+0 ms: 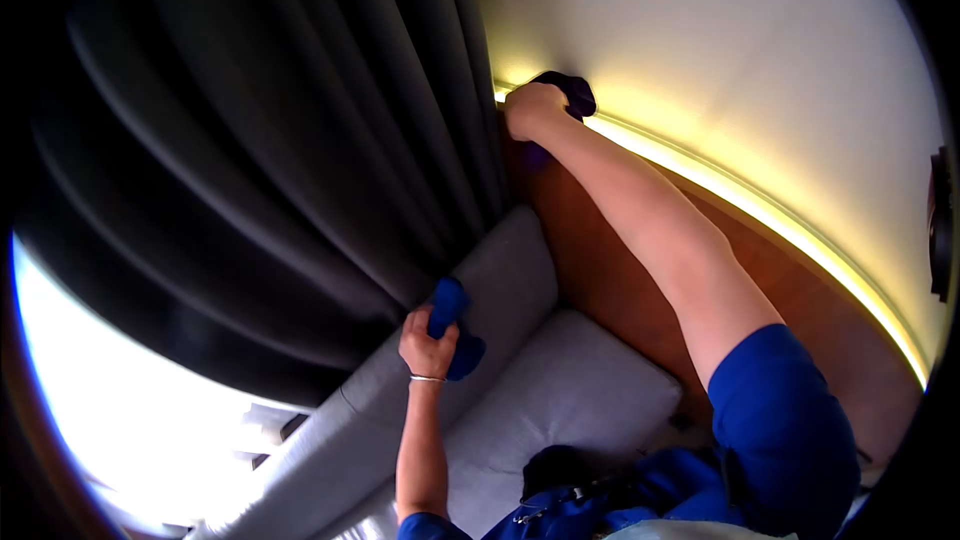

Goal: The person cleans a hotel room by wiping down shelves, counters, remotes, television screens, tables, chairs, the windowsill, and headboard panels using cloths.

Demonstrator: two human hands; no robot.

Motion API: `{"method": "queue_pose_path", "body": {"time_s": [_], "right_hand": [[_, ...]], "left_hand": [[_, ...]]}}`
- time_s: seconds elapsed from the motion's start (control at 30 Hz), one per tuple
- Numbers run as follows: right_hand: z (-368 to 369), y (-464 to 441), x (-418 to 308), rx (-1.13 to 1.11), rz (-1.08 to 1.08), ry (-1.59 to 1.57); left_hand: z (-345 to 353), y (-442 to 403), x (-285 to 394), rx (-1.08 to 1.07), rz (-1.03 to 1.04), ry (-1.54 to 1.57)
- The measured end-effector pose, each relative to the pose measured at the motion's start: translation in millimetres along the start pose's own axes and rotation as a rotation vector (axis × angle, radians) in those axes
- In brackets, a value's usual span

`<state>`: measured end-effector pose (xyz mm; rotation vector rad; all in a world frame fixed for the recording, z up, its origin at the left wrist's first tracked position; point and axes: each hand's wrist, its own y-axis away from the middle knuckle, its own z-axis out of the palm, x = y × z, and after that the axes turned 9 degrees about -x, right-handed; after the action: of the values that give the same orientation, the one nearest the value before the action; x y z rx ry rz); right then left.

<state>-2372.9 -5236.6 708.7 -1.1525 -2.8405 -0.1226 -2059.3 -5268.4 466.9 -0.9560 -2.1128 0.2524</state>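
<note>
My left hand (427, 343) is closed round a blue cloth (464, 356), part of which sticks up above the fingers and part hangs at their right. It is over the grey sofa backrest, beside the dark curtain. My right hand (535, 110) reaches far up to the lit ledge by the curtain's edge. Its fingers are wrapped round a dark purple cloth (579, 97), which rests against the glowing strip at the wall.
A dark curtain (300, 120) fills the left side. Below it stands a grey sofa (560, 390). A brown wooden panel (600, 250) runs under the yellow light strip (760, 208). A bright window (110, 390) is at lower left, and a dark object (938, 225) at the right edge.
</note>
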Motion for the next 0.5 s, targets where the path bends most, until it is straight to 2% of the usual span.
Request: {"method": "queue_pose_path", "body": {"time_s": [0.03, 0.1, 0.17, 0.27, 0.43, 0.5], "right_hand": [[5, -25, -13, -0.002, 0.0, -0.016], [2, -97, -51, 0.051, -0.035, -0.056], [-11, -114, -69, 0.018, -0.052, -0.086], [10, -168, -87, 0.194, -0.117, -0.165], [20, -141, -79, 0.272, -0.27, -0.11], [39, -99, -72, 0.299, -0.466, 0.215]], "left_hand": [[8, -1, -12, -0.041, -0.037, 0.008], [21, -2, -18, 0.029, 0.108, -0.145], [26, 3, -16, 0.028, 0.112, -0.167], [26, 8, -17, 0.035, 0.136, -0.185], [17, 4, -9, -0.005, 0.16, -0.144], [19, 3, -16, -0.026, 0.14, -0.145]]}}
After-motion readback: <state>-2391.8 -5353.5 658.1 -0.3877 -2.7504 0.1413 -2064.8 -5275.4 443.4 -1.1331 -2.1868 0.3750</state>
